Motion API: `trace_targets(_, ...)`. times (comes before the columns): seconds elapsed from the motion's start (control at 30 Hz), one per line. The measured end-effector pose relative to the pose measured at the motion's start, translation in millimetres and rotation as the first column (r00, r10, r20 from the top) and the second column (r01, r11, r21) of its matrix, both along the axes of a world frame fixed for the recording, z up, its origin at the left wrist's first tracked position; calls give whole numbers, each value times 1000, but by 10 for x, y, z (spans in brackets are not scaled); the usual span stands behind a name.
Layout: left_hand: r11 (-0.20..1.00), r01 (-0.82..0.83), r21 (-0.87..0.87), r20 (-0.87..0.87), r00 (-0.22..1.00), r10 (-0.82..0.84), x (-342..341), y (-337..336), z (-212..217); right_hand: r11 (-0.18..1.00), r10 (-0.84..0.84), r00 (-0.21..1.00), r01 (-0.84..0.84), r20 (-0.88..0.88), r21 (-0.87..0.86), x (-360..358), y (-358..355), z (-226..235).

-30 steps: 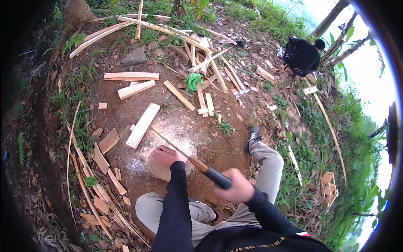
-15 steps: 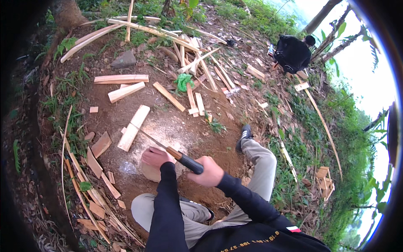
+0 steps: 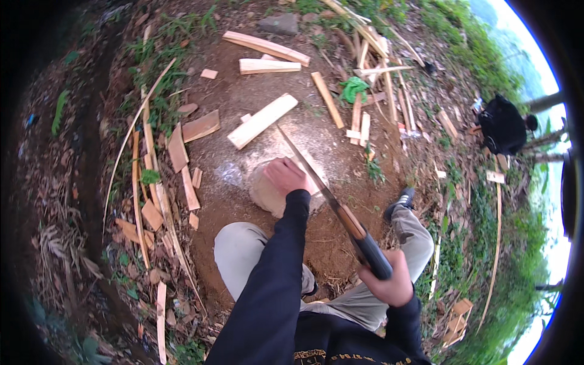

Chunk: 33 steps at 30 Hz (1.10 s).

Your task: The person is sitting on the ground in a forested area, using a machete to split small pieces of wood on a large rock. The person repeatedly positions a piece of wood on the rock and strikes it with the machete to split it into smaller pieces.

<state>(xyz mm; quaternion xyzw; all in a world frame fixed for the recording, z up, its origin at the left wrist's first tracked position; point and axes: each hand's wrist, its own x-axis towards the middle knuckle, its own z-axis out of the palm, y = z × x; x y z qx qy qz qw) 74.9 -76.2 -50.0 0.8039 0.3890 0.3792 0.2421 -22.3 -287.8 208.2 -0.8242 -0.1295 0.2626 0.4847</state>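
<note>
Head view: person crouched on bare dirt, both arms in dark sleeves.
L hand (image 3: 285, 176): palm down on the block (image 3: 267, 193), fingers curled over its far top edge, pressing it in place.
R hand (image 3: 389, 283): fist closed round the dark grip of the blade (image 3: 316, 182), held up near the R knee, well back from the block.
Blade: long, narrow; wooden collar just ahead of the grip. Long axis runs from R hand at lower right up-left to the tip, which ends past the block near the plank (image 3: 263, 120).
Key relation: blade's mid-length crosses the block's right edge, just beside L fingers (image 3: 298, 167). Whether the edge touches wood or hovers — can't tell.
Block: pale, rounded stump-like piece, centre of the dirt patch, in front of the knees, ringed by light sawdust.
Nearer hand: L is on the block; R reaches it only via the blade.
Plank: pale, flat, lies diagonally just beyond the block, apart from it.
Scraps: offcuts (image 3: 182, 152) along the patch's left edge; thin strips (image 3: 371, 91) piled at the far right edge.
Cloth (image 3: 353, 88): green, among the strips.
Other person (image 3: 504, 128): dark clothes, far right in grass, well apart.
</note>
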Motion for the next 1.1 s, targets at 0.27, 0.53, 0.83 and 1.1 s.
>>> trace_targets(0.27, 1000, 3, -30, -68, 998, -5, 27, 63, -38, 995, -52, 993, 43, 103, 84, 258, 369, -474)
trace_targets(0.53, 1000, -5, -16, -22, 1000, 4, 6, 8, -153, 992, -108, 988, 100, 109, 77, 435, 573, -702)
trace_targets(0.83, 998, 65, 6, 19, 998, -65, 43, -66, -18, 997, -78, 994, 77, 81, 17, 329, 232, -455)
trace_targets(1.1, 996, 26, 83, 39, 999, -30, 34, 30, -91, 1000, -4, 1000, 5, 27, -27, 120, -25, 170)
